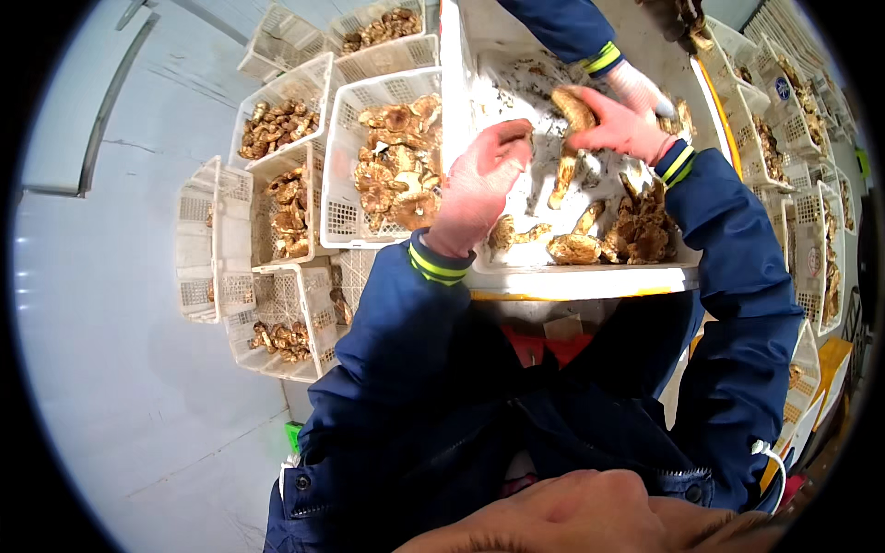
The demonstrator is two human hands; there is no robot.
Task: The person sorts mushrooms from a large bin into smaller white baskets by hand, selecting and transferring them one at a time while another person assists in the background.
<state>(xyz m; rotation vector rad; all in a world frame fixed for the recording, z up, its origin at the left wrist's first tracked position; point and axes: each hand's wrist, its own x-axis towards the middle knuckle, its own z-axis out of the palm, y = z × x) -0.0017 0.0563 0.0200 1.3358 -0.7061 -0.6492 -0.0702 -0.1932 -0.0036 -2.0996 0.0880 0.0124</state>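
Note:
My right hand (628, 128) has its thumb and fingers around a long brown mushroom (572, 116) above the white sorting tray (581, 276). A pale mushroom stem (563, 181) points down below the thumb; whether it belongs to the same mushroom I cannot tell. To the left, my left hand (484, 183) hovers over the tray with loosely bent fingers and nothing visible in it. Along the tray's near side lie a flat-lying mushroom (575, 249), a small one (502, 233) and a heap of dark caps (643, 231). Dirt crumbs speckle the tray floor.
Another person's hand (632, 86) reaches in from the top, close beside my right hand, near a mushroom (681, 121). A dark glove (671, 21) shows at the top right. White plastic baskets of mushrooms stand left (380, 242) and right (805, 138) of the tray.

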